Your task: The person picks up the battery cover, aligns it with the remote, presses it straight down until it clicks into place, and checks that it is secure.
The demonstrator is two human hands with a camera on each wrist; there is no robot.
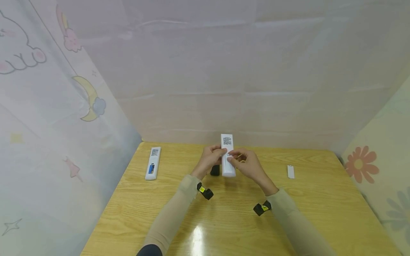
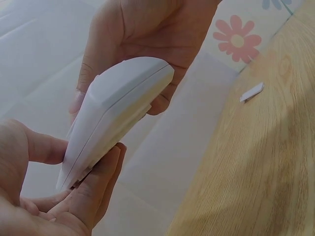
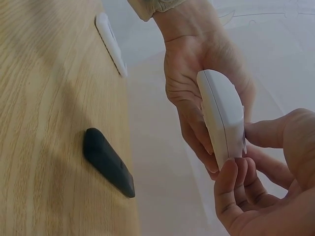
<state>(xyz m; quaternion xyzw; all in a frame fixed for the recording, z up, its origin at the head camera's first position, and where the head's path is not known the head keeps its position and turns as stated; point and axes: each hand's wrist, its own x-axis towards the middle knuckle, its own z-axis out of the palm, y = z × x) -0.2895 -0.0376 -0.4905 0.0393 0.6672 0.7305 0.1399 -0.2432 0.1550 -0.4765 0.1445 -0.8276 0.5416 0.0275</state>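
Observation:
A white remote control (image 1: 229, 170) is held up off the table by both hands, its printed label side towards the head camera. The left hand (image 1: 209, 160) grips its left side, thumb on the labelled face and fingers beneath. From the right, the right hand (image 1: 247, 163) pinches its lower half, thumb on the same face. Beside that thumb, a thin white edge juts from the remote's surface in the right wrist view. The button side mostly faces away or is hidden by fingers.
A second white remote (image 1: 155, 155) lies at the left with a blue battery (image 1: 151, 168) showing in its bay. A black remote-like object (image 3: 108, 160) lies behind the hands. At the right is a small white battery cover (image 1: 290, 171). A curtain (image 1: 224, 106) hangs along the table's back edge.

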